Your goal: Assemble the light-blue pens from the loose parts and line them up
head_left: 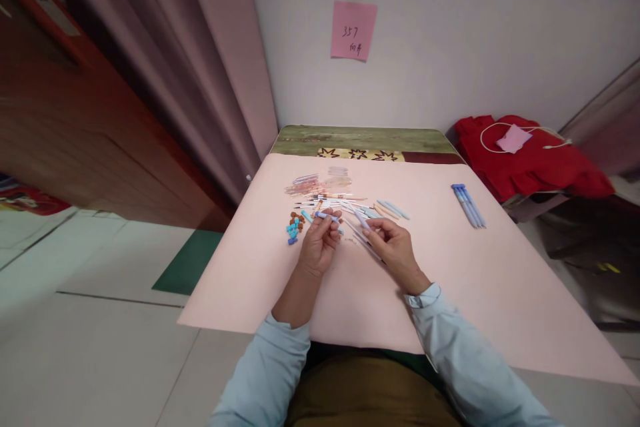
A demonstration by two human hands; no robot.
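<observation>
My left hand (321, 243) is closed, pinching a small blue pen part (327, 216) between thumb and fingers. My right hand (393, 243) grips a pale lavender pen barrel (361, 219), which points up and to the left. The two hands are apart over the near middle of the table. Left of my left hand lies a small heap of brown and blue pen pieces (295, 230). Thin pen refills (335, 202) lie in a loose pile just beyond my hands. Past my right hand are light blue and orange barrels (393, 209).
Several blue pens (468, 205) lie side by side at the right. Clear and pinkish parts (307, 185) are heaped toward the back left. A pale pink sheet (450, 293) covers the table. Red cloth (530, 170) with a white cable sits beyond the right edge; a curtain (220, 80) hangs at left.
</observation>
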